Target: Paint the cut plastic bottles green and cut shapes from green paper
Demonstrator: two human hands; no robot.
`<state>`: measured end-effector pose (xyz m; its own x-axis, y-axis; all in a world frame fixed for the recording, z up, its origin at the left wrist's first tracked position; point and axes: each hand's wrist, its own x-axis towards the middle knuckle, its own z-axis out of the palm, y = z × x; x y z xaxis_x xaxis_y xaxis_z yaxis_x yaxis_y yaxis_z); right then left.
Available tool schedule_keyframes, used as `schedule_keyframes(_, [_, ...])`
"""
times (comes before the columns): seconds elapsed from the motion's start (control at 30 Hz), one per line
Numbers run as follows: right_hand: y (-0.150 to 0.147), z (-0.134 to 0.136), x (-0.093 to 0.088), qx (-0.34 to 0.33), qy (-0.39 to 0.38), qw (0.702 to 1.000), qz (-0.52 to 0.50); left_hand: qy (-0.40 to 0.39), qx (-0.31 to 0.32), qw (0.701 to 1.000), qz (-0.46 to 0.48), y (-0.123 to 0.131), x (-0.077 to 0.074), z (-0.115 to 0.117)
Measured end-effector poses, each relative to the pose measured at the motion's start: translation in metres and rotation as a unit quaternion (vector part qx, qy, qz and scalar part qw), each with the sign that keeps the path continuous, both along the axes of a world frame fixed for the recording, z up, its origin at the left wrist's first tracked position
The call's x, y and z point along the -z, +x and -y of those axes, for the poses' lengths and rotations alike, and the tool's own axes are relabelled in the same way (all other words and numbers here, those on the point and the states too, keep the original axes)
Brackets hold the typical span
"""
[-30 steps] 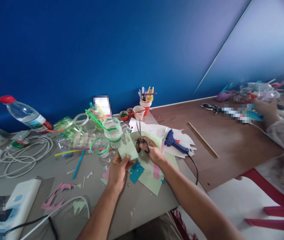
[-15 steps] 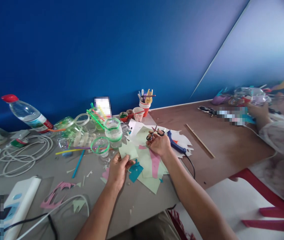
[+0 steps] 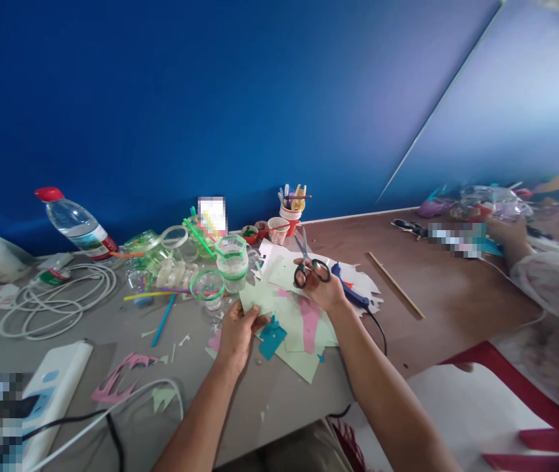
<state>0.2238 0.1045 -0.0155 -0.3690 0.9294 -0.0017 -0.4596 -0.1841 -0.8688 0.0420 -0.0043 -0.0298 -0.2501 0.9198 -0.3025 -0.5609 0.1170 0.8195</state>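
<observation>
My left hand (image 3: 236, 334) pinches the near edge of a light green paper piece (image 3: 254, 299) lying on the grey table (image 3: 210, 406). My right hand (image 3: 323, 288) grips black-handled scissors (image 3: 306, 259), blades pointing up and away, just right of that paper. Under both hands lie more green paper sheets (image 3: 299, 357), a pink strip (image 3: 310, 321) and a teal cut-out (image 3: 272, 335). A blue glue gun (image 3: 351, 292) lies right of my right hand.
Cut clear plastic bottle parts with green rims (image 3: 208, 285), straws, a water bottle (image 3: 77, 226), coiled white cable (image 3: 58, 301) and a white power strip (image 3: 58, 387) fill the left. Paper cups (image 3: 289, 213) stand by the blue wall. Another person's hand (image 3: 506, 233) works at the brown table (image 3: 447, 288), right.
My right hand lifted the scissors off the green paper, swung right toward the glue gun, then turned the blades upright. My left hand kept hold of the paper.
</observation>
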Motion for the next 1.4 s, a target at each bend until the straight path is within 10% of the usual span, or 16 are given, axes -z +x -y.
schedule_keyframes(0.23, [-0.013,0.009,0.007,-0.038,0.133,0.984,0.112,0.004,-0.011,1.000,-0.007,-0.001,-0.002,-0.001])
schedule_keyframes(0.7, [-0.014,0.011,0.002,-0.051,0.168,0.977,0.122,0.019,-0.004,0.999,-0.035,-0.002,0.003,-0.002])
schedule_keyframes(1.03, [-0.013,0.004,-0.046,-0.128,0.199,0.950,0.203,0.029,0.015,0.999,-0.037,0.000,0.001,0.000])
schedule_keyframes(1.4, [-0.027,0.000,0.029,-0.087,0.105,0.989,0.059,0.008,-0.012,0.999,-0.039,-0.002,-0.002,-0.002])
